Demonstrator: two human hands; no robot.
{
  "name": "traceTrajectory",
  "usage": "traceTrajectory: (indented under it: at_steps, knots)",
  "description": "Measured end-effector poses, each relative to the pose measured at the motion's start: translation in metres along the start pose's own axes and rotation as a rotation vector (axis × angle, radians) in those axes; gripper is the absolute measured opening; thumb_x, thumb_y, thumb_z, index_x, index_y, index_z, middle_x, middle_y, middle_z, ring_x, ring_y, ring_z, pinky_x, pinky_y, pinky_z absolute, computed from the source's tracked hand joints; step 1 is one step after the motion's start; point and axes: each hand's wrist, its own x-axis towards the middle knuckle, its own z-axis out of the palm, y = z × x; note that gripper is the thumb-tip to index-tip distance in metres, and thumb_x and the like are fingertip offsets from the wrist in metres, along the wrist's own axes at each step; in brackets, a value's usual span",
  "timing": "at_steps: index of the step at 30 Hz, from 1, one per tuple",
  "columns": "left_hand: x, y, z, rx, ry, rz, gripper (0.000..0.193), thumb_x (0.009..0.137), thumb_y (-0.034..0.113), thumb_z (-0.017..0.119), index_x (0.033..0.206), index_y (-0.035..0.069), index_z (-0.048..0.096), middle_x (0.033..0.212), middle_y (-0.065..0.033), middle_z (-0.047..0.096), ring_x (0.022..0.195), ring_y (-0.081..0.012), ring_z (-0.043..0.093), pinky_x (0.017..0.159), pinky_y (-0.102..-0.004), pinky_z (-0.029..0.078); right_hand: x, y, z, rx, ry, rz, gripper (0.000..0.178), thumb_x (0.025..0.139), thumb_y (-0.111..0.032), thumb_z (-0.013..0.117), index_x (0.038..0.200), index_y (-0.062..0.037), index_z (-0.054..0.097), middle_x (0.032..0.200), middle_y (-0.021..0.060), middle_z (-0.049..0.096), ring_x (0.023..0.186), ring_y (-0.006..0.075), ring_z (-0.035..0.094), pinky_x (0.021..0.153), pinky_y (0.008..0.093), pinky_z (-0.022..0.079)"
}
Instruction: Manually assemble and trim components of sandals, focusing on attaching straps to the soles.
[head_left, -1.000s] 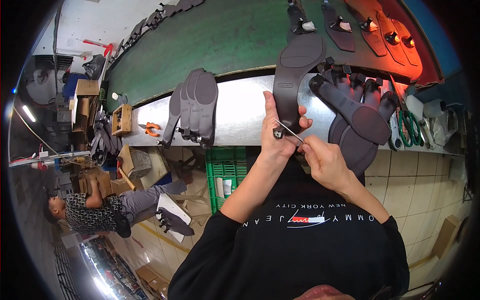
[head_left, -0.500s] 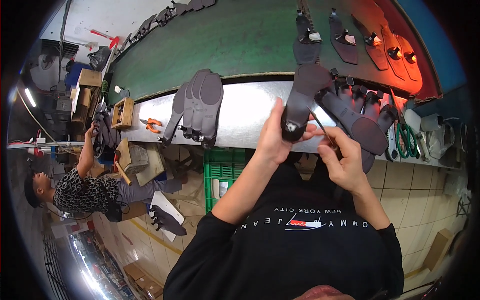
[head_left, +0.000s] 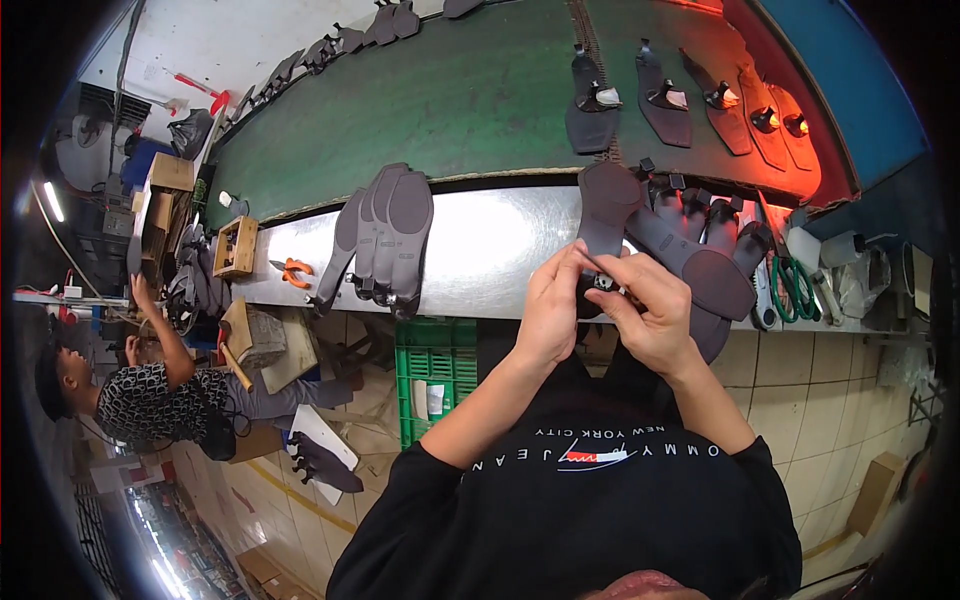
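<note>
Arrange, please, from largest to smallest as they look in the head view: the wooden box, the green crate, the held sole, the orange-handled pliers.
1. Green crate
2. Held sole, partly covered; only its visible part is ranked
3. Wooden box
4. Orange-handled pliers

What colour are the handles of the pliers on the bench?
Orange; the pliers' handles show best in the head view.

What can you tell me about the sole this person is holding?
The dark grey sole looks smooth and rubbery, with an oval patch on its broad, rounded end. That end points away, toward the green table; the sole narrows toward the left hand and right hand, which meet at and largely hide its near end. A shiny spot shows between them.
</note>
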Motion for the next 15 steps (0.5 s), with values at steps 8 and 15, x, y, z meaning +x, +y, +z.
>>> traceTrajectory:
  at_steps: [8, 15]
  knots:
    - [0.006, 0.004, -0.007, 0.05, -0.136, -0.016, 0.025, 0.099, 0.019, 0.042, 0.11, 0.001, 0.056, 0.092, -0.0042, 0.061, 0.077, -0.011, 0.06, 0.064, -0.0241, 0.051, -0.004, 0.007, -0.009, 0.224, -0.078, 0.272, 0.038, 0.078, 0.003, 0.066, 0.115, 0.0012, 0.062, 0.076, 0.0017, 0.056, 0.059, 0.0073, 0.047, 0.055, 0.0228, 0.04]
    - [0.006, 0.022, 0.009, 0.096, -0.076, 0.009, 0.051, 0.1, 0.018, 0.033, 0.147, 0.004, 0.018, 0.123, -0.0165, 0.055, 0.102, -0.0304, 0.064, 0.068, -0.0319, 0.058, 0.015, 0.034, -0.055, -0.008, 0.197, 0.392, 0.035, 0.09, -0.002, 0.05, 0.124, -0.0033, 0.057, 0.076, 0.0001, 0.049, 0.067, 0.0101, 0.049, 0.057, 0.0235, 0.038]
